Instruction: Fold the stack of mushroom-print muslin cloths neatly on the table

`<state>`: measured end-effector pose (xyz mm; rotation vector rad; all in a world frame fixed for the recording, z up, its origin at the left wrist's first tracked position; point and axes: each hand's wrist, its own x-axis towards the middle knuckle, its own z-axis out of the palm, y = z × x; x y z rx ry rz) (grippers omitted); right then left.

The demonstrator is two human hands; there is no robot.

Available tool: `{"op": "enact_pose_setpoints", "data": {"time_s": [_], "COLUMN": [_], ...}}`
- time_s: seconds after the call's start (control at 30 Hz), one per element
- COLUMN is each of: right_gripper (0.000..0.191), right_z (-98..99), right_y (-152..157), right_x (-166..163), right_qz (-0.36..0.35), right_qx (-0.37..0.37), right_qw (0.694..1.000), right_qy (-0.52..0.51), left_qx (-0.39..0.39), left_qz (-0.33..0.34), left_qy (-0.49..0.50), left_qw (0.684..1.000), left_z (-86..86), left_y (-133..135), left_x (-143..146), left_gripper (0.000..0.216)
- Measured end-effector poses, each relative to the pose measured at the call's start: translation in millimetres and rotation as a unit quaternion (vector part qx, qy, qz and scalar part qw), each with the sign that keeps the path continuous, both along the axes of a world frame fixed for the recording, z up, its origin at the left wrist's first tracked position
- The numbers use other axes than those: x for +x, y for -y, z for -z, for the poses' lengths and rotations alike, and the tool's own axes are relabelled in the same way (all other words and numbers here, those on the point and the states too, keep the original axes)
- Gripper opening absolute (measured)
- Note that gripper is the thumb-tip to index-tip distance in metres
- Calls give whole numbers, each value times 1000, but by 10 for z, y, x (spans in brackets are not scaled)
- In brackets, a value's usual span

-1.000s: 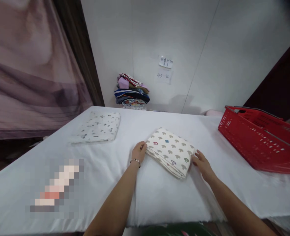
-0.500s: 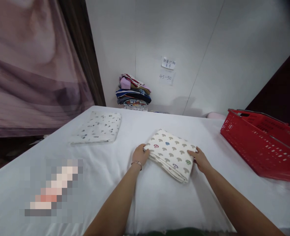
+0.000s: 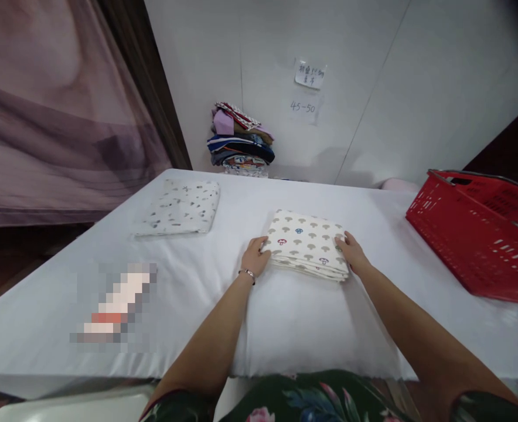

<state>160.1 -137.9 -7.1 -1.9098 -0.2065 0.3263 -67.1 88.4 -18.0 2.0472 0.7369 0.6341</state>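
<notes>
1. Two bare hands held one folded cloth (image 3: 305,239), which lay flat near the middle of the white table (image 3: 298,328), directly in front of the person.
2. Left hand (image 3: 254,258): fingers and thumb were closed on the cloth's left edge, close to its near corner. A bracelet (image 3: 250,274) circled the wrist.
3. Right hand (image 3: 353,253): the thumb rested on top of the cloth at its right edge, with the other fingers curled against the side, so that the edge was grasped.
4. The folded cloth was off-white, printed with rows of grey-brown mushrooms and a few in red, blue and purple. Several layers showed along the near edge.
5. Second cloth (image 3: 182,208): white with small dark motifs, it lay flat toward the far left of the table, well apart from both hands.
6. Basket (image 3: 474,246): red, with pierced walls, it stood on the table at the right, clear of the right hand.
7. Blurred patch (image 3: 125,299): an object on the left of the table was masked by coarse squares and could not be identified.
8. Background: a pile of fabrics (image 3: 241,143) rose beyond the far edge, against a pale wall (image 3: 276,47) bearing two paper signs, the lower sign (image 3: 304,108) reading "45-50".
</notes>
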Motion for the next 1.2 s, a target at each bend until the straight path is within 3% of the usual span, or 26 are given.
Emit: {"op": "enact_pose_setpoints", "data": {"time_s": [0.13,0.23,0.37,0.5,0.67,1.03,1.2], "right_gripper": [66,55,37,31,32,31,33], "right_z": [57,57,40,16,-3,-143,-150], "right_y": [270,508,730,779,767,723,756], "right_x": [-331,-562,-767,-792,-688,-619,-704], "right_qz": [6,-8,-121,-198,-219,-210,-210], "right_qx": [21,3,-39,-86,-132,-170,-152], "right_qw": [999,993,939,888,861,869,861], "right_qy": [24,121,320,405,439,416,437], "left_qx": [10,69,221,286,303,340,372], "left_qz": [14,0,22,105,134,217,207], "left_qy": [18,9,-5,-28,-60,-118,-114], "left_qw": [1000,998,975,952,942,907,898], "left_z": [46,9,-124,-218,-240,-402,-390], "left_y": [-39,-22,93,240,323,426,466], "left_x": [-22,-50,-58,-18,43,272,250], "left_gripper": [37,28,23,24,22,25,27]}}
